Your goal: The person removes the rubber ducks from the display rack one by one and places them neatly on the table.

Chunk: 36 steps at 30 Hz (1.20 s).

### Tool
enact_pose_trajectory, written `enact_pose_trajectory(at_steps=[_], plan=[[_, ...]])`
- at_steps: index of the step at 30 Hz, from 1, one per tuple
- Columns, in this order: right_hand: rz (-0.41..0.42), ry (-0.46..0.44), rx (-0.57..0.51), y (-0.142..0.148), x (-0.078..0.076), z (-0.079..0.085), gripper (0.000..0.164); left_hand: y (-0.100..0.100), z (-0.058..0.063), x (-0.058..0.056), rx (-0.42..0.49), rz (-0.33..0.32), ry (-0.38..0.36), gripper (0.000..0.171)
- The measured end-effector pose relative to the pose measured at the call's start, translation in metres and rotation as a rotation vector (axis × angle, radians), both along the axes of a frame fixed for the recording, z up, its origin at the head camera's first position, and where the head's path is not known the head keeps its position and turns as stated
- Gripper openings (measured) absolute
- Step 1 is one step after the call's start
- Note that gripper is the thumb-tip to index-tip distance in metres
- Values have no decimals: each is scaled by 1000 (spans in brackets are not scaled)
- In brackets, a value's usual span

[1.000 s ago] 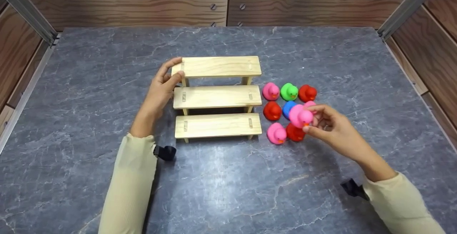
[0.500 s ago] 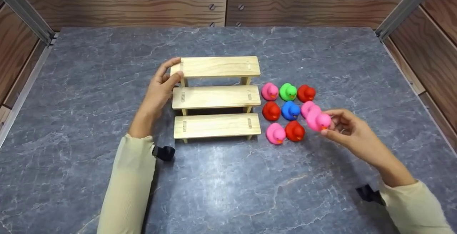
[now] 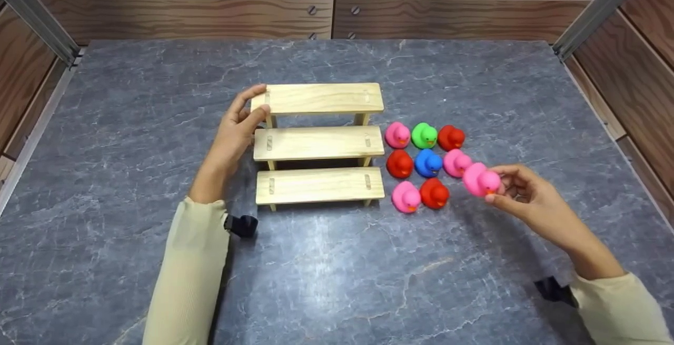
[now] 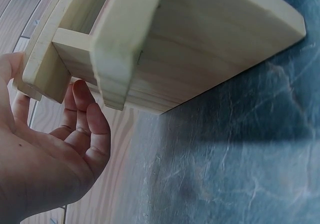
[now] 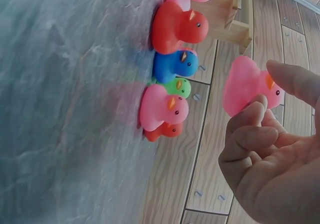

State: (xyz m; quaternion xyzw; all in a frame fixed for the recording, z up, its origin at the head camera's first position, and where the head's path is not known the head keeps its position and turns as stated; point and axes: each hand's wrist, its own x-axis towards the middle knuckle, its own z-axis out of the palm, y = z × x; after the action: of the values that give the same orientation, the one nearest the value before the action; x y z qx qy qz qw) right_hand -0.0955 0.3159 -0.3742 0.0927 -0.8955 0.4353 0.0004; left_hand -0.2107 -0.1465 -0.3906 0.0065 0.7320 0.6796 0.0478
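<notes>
My left hand [image 3: 233, 133] grips the left end of the top board of a three-step wooden stand [image 3: 318, 141]. Seen from the left wrist, the thumb and fingers lie about the end of that board [image 4: 47, 59]. Between thumb and fingers, my right hand [image 3: 532, 203] pinches a pink rubber duck [image 3: 481, 179], held up off the table in the right wrist view [image 5: 245, 84]. Left of it, several rubber ducks stand in rows by the stand: a green one [image 3: 424, 135], a blue one [image 3: 428, 163], red ones [image 3: 435, 193] and pink ones [image 3: 406, 197].
Both hands work over a grey marbled table [image 3: 326, 271]. Wood-patterned panels [image 3: 210, 16] rise behind it and at both sides, with metal posts [image 3: 605, 13] at the back corners. Black wrist mounts [image 3: 242, 226] stick out from both sleeves.
My right hand has carried the pink duck rightward, away from over the rows. The blue, red and pink ducks behind it now show fully. My left hand keeps its grip on the stand.
</notes>
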Motion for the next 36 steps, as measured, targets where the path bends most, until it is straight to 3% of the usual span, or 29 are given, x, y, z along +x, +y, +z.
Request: enact_pose_trajectory(at_steps=[36], plan=[[22, -192, 80, 7, -5, -27, 42, 0, 1, 0, -14, -10, -8, 49]])
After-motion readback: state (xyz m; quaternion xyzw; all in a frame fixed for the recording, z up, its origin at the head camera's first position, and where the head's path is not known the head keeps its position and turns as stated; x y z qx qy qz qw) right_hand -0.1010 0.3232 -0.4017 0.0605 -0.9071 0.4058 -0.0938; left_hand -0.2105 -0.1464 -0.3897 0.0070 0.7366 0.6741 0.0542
